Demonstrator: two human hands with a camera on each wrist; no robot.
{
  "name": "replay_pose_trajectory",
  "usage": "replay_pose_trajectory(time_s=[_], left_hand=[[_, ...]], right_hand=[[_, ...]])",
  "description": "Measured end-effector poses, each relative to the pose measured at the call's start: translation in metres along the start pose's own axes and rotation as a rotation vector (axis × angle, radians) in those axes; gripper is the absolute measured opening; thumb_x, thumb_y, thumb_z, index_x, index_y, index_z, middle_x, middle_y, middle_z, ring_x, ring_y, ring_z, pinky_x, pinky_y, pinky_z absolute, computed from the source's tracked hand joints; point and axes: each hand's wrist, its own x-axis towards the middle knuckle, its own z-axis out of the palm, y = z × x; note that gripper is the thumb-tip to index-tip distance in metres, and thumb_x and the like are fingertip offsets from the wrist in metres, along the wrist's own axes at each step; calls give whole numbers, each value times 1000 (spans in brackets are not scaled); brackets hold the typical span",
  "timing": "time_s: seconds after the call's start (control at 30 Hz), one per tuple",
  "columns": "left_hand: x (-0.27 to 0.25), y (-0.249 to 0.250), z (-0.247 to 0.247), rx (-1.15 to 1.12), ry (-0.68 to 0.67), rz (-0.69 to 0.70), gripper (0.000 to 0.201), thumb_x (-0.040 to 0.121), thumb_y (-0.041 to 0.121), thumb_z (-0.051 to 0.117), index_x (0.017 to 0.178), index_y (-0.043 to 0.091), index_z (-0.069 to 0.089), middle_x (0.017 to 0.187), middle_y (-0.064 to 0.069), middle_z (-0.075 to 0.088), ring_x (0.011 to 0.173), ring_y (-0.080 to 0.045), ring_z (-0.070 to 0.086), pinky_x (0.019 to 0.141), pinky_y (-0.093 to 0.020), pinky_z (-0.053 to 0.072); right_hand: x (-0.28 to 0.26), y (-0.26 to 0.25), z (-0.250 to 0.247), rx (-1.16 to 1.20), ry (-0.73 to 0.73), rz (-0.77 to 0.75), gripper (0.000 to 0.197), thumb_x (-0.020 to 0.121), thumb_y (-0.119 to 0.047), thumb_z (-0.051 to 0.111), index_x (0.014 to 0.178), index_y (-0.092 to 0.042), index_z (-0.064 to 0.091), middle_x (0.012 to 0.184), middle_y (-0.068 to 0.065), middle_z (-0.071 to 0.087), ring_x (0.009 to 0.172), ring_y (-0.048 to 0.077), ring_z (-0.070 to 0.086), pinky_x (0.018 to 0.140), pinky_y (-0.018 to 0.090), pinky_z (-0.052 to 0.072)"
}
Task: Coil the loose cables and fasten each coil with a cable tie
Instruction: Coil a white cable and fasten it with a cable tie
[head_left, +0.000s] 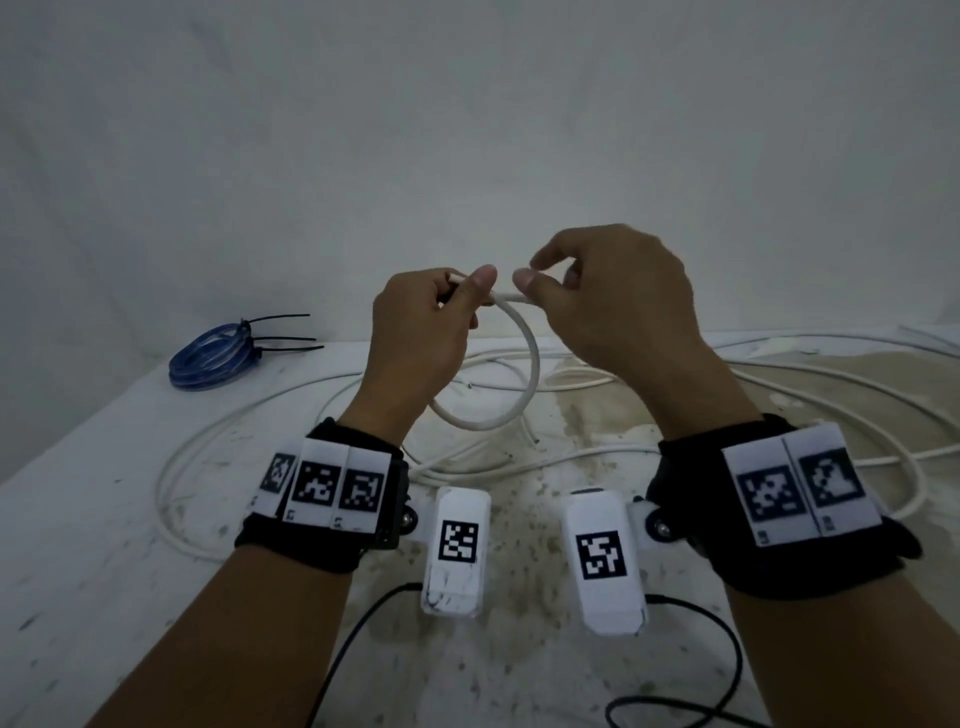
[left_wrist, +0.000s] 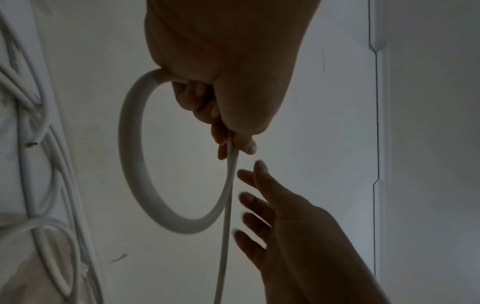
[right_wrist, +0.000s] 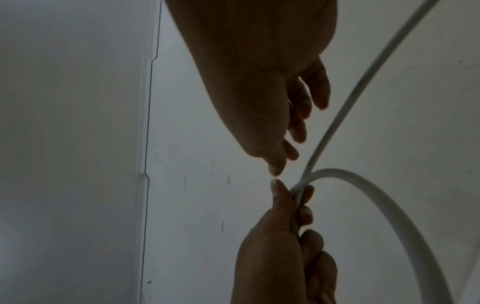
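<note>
While slack white cable (head_left: 779, 374) is sprawled over the bench (head_left: 104, 519) below both grips, its first loop (head_left: 524, 358) is clamped in the left hand (head_left: 415, 332), and could be sprung open, since the right hand (head_left: 613, 306) is held apart just beside it.

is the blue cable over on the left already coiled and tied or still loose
Coiled and tied. The blue cable lies in a neat coil on the table, with black cable ties cinched around it, tails sticking out.
</note>
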Motion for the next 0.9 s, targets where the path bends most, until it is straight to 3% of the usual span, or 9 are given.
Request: replay_pose_trajectory(time_s=[0.07, 0.1, 0.2, 0.3, 0.47, 0.6, 0.7, 0.8, 0.9], left_hand=[[-1, 4, 1, -6, -32, 24, 37, 95, 42, 57, 59, 30, 60, 45, 15, 52, 43, 2, 46, 51, -12, 30], [-1, 5, 1, -10, -33, 34, 39, 95, 42, 57, 57, 31, 58, 44, 17, 51, 43, 2, 46, 51, -10, 30], [-1, 4, 2, -25, -27, 43, 39, 94, 43, 58, 57, 31, 58, 46, 14, 53, 45, 1, 47, 52, -10, 32], [-2, 3, 6, -50, -33, 11, 39, 94, 42, 58, 58, 28, 61, 46, 15, 54, 44, 1, 46, 54, -12, 33], [0, 3, 9, -136, 4, -41, 34, 95, 40, 58, 73, 21, 74, 62, 5, 67, 48, 0, 50, 60, -27, 40], [0, 3, 8, -124, 28, -48, 34, 95, 40, 58, 73, 20, 75, 61, 5, 66, 49, 0, 51, 61, -26, 41], [-2, 5, 7, -40, 40, -4, 35, 94, 41, 58, 69, 21, 72, 57, 7, 61, 52, -2, 53, 61, -18, 40], [-4, 7, 7, -7, 52, 39, 39, 93, 42, 60, 62, 18, 67, 54, -1, 60, 53, -11, 55, 56, -22, 40], [-6, 7, 9, -8, 55, 64, 43, 92, 42, 61, 65, 10, 69, 59, -14, 61, 59, -25, 56, 60, -30, 42]], right_hand=[[0, 0, 7, 47, -89, -40, 39, 90, -60, 54, 108, -32, 72, 115, 0, 60, 109, 17, 57, 88, 35, 46], [0, 1, 10, 116, -178, -45, 39, 92, -57, 52, 106, -27, 72, 111, 0, 64, 105, 16, 60, 87, 34, 48], [-2, 5, 14, 465, -325, 60, 35, 98, -40, 53, 89, -12, 72, 75, -1, 73, 67, 7, 68, 66, 23, 51], [-3, 9, 14, 562, -323, 123, 34, 98, -36, 55, 81, -11, 71, 63, -2, 69, 50, 2, 60, 52, 11, 45], [-1, 13, 14, 743, -287, 228, 35, 102, -28, 51, 79, -11, 71, 64, 1, 70, 55, 10, 63, 56, 20, 52], [-2, 12, 13, 778, -319, 248, 32, 103, -26, 48, 83, -12, 70, 68, 3, 72, 58, 12, 66, 59, 23, 53], [-3, 10, 12, 723, -381, 212, 33, 101, -34, 50, 91, -10, 70, 72, 4, 74, 62, 11, 69, 61, 24, 56], [-4, 9, 12, 667, -419, 153, 31, 96, -39, 58, 94, -10, 67, 71, 5, 74, 63, 14, 69, 68, 29, 59], [-4, 10, 13, 652, -431, 139, 28, 98, -32, 57, 91, -6, 65, 70, 8, 72, 60, 16, 68, 67, 30, 59]])
